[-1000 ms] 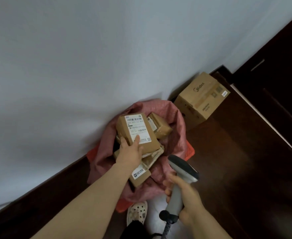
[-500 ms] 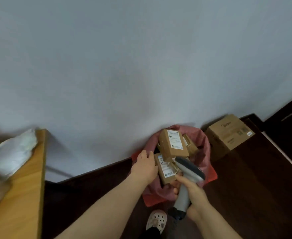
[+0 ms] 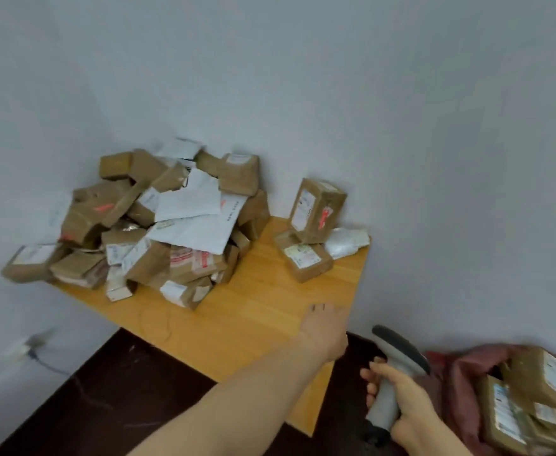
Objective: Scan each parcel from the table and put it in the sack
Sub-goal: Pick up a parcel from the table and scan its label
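A pale grey wall backs a light wooden table that stands over a dark floor. A heap of brown parcels with white mailers on top fills the table's far left part. Apart from it, at the right end, a labelled box stands on end against the wall, leaning on a flat box, with a white bag just beside them.

The left hand is over the table's near right edge. Its fingers point forward, smeared by motion, with nothing in them, and every parcel on the table lies beyond them, untouched. The right hand is wrapped round the grip of the grey scanner, held between the table and the red sack. The sack sits at the lower right, and labelled boxes show in its mouth.
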Demonstrator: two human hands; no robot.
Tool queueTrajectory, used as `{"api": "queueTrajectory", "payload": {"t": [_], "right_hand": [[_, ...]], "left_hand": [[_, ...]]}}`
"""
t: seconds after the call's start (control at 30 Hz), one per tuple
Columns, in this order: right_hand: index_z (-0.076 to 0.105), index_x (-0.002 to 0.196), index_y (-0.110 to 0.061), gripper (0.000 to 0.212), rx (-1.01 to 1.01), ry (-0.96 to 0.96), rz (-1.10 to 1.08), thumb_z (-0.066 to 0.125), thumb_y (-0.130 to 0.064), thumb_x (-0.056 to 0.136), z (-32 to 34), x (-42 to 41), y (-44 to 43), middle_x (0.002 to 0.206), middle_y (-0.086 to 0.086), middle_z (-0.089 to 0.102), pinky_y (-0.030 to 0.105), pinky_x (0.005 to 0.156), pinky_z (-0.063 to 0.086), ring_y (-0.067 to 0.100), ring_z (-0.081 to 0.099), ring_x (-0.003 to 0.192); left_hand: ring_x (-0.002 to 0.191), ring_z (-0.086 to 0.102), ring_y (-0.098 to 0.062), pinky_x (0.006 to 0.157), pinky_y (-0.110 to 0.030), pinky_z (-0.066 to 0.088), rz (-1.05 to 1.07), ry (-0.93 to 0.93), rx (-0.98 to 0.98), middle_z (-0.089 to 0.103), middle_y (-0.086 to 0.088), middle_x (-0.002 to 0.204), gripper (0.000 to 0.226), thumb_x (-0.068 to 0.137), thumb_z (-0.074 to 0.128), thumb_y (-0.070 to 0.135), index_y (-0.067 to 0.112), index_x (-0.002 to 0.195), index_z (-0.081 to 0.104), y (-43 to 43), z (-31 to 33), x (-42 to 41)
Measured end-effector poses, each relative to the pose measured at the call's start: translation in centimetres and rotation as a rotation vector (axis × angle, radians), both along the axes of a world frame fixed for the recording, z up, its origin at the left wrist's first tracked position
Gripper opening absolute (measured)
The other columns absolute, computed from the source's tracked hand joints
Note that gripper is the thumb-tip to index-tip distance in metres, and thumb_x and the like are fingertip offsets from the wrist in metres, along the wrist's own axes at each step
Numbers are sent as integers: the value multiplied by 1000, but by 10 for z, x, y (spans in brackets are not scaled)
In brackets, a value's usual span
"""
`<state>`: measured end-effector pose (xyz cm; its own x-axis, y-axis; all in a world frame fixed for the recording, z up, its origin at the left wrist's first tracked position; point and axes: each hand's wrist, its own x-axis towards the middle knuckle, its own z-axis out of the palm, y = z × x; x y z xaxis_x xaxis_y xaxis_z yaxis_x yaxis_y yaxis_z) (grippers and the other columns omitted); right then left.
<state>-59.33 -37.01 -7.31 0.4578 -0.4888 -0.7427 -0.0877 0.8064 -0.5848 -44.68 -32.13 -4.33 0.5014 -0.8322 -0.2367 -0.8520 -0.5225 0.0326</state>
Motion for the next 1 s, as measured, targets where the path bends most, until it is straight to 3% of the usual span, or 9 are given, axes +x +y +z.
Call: {"api": "queueTrajectory", "payload": {"t": [0.17,0.43,0.63,0.8,0.93,1.0], "right_hand": [[63,84,-8,7,26,-69,132,61,-4,90,33,68,40,65,14,67,24,41,44,17,49,46],[63,87,-8,4,4,-146,190,64,-4,88,65,197,61,62,11,67,22,40,46,14,51,39],[65,91,-9,8,-43,-130,142,65,-5,85,71,307,62,62,9,67,22,40,46,13,52,39],[68,90,-11,10,-21,-73,124,68,-6,82,66,363,62,63,11,67,22,38,45,13,51,39],[69,94,-12,13,-13,-45,108,68,-7,82,56,381,65,63,10,67,22,39,44,13,50,39],[69,96,-11,14,-15,-33,103,68,-7,82,53,385,66,63,10,66,22,39,44,13,50,39]], "left_hand": [[129,39,-32,109,-42,30,235,-52,-57,44,-14,138,48,97,43,27,9,140,37,80,29,79],[119,47,-28,95,-36,41,466,-141,-195,49,-10,129,37,95,47,26,12,128,41,151,51,236],[139,26,-27,112,-36,25,436,-342,-207,31,-10,147,67,89,53,12,9,147,20,153,48,387],[147,9,-29,119,-41,12,357,-423,-132,11,-14,157,68,96,44,13,7,151,5,135,34,465],[146,13,-28,119,-43,9,287,-443,-100,13,-12,157,67,99,41,18,5,151,0,127,17,489],[138,33,-26,118,-43,15,242,-491,-172,32,-10,150,61,98,45,19,5,151,16,127,13,492]]}}
